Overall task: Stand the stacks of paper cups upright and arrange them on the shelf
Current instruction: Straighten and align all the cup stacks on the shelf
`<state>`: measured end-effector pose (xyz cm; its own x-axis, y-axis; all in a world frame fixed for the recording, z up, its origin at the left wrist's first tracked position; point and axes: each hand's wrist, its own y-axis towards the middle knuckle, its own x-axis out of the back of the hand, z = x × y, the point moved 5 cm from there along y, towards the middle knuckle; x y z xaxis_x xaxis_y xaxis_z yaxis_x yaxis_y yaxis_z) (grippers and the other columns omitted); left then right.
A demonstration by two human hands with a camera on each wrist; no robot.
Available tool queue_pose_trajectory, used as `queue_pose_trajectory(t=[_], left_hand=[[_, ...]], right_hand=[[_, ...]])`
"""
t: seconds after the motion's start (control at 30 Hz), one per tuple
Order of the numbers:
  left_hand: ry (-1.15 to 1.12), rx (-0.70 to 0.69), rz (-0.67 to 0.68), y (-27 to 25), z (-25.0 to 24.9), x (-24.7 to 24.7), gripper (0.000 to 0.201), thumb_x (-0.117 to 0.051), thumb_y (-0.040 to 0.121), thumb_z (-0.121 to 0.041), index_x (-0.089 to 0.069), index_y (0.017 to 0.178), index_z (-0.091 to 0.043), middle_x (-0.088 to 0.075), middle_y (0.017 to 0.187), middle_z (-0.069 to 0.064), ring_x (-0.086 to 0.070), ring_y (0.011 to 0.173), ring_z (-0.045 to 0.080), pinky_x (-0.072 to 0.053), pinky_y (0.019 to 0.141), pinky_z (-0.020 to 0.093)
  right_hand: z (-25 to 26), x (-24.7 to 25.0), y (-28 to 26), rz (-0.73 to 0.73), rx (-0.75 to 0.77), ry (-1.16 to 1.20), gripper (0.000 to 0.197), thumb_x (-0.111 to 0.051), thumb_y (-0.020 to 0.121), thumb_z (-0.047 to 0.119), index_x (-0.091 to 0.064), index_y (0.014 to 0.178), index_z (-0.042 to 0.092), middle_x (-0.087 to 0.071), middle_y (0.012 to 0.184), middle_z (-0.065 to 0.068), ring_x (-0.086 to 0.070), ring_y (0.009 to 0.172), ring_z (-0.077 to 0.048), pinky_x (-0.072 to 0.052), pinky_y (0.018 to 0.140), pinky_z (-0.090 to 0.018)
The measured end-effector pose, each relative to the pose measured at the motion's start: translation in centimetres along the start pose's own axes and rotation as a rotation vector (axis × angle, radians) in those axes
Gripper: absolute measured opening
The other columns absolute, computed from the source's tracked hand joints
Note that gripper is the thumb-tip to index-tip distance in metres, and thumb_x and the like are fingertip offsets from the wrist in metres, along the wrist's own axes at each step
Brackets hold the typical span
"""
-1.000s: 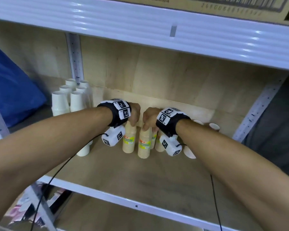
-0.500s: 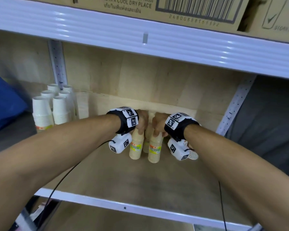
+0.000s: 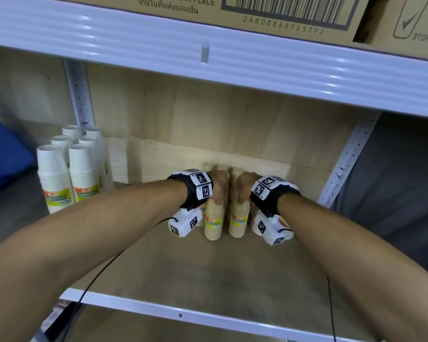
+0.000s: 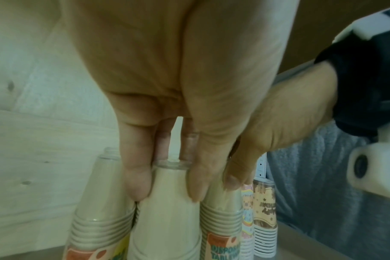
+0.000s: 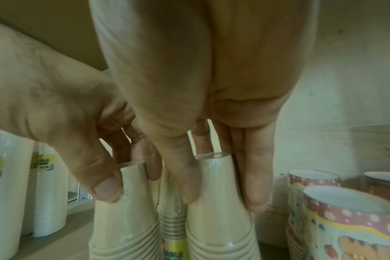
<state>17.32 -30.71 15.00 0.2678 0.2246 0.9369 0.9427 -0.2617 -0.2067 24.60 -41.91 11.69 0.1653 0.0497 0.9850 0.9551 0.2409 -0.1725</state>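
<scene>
Head view: left hand (image 3: 220,187) and right hand (image 3: 242,187), fingers curled round tops of two upright beige paper-cup stacks (image 3: 213,219) mid-shelf (image 3: 232,272); probably light, crushable, best gripped low

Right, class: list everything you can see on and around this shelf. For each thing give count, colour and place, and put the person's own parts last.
White cup stacks: six, white with yellow-green labels, upright in two rows at shelf left.
Tan cup stacks: at least four, beige with labels, upright at shelf middle, under the hands.
Patterned cup stacks: at least three, pastel prints, right of the tan ones.
Shelf: one, wooden board, white metal edge.
Cardboard box: brown, barcode, on the shelf above.
Blue object: one, far left.
Wrist cameras: two, white, on black bands.
Left hand: grips a tan stack's top.
Right hand: grips the neighbouring tan stack's top.
</scene>
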Motion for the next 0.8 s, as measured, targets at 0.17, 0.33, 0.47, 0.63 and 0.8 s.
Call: queue_pose_trajectory(t=[0.17,0.33,0.47,0.63,0.8], left_hand=[[0.057,-0.021,-0.031,0.3,-0.1,-0.2,0.045,-0.066,0.092,-0.011,-0.057,0.134,0.0,-0.056,0.137,0.012,-0.054,0.126,0.025,-0.045,0.097,0.028],[0.083,-0.024,-0.03,1.3,0.5,-0.6,0.044,-0.07,0.089,-0.015,-0.061,0.129,-0.001,-0.061,0.132,0.011,-0.058,0.12,0.025,-0.05,0.098,0.033],[0.051,-0.018,-0.036,2.0,0.8,-0.6,0.043,-0.073,0.086,-0.016,-0.064,0.126,-0.002,-0.064,0.128,0.011,-0.061,0.116,0.025,-0.051,0.097,0.035],[-0.005,-0.025,-0.043,2.5,1.0,-0.9,0.039,-0.075,0.083,-0.014,-0.067,0.119,-0.001,-0.068,0.12,0.012,-0.064,0.11,0.026,-0.054,0.093,0.037],[-0.046,-0.03,-0.039,2.6,1.0,-1.1,0.038,-0.076,0.082,-0.013,-0.069,0.117,0.0,-0.069,0.117,0.013,-0.065,0.108,0.027,-0.055,0.092,0.038]], right_hand=[[0.6,0.1,0.3,-0.047,0.026,0.025,0.023,-0.072,0.077,0.015,-0.065,0.098,0.009,-0.065,0.085,-0.003,-0.059,0.063,-0.013,-0.045,0.05,-0.022],[0.9,0.1,0.7,-0.07,0.034,0.038,0.026,-0.069,0.083,0.013,-0.066,0.107,0.005,-0.067,0.099,-0.005,-0.059,0.076,-0.014,-0.044,0.057,-0.024],[0.8,-0.1,1.6,-0.074,0.065,0.08,0.03,-0.075,0.075,0.016,-0.069,0.103,0.007,-0.068,0.098,-0.006,-0.059,0.074,-0.014,-0.044,0.057,-0.023],[0.7,-0.4,1.8,-0.074,0.045,0.056,0.01,-0.071,0.081,0.015,-0.063,0.079,0.009,-0.062,0.08,-0.003,-0.055,0.065,-0.011,-0.037,0.047,-0.021],[0.6,0.0,1.3,-0.093,0.038,0.08,0.027,-0.07,0.085,0.017,-0.067,0.109,0.005,-0.06,0.091,-0.003,-0.06,0.081,-0.017,-0.042,0.058,-0.024]])
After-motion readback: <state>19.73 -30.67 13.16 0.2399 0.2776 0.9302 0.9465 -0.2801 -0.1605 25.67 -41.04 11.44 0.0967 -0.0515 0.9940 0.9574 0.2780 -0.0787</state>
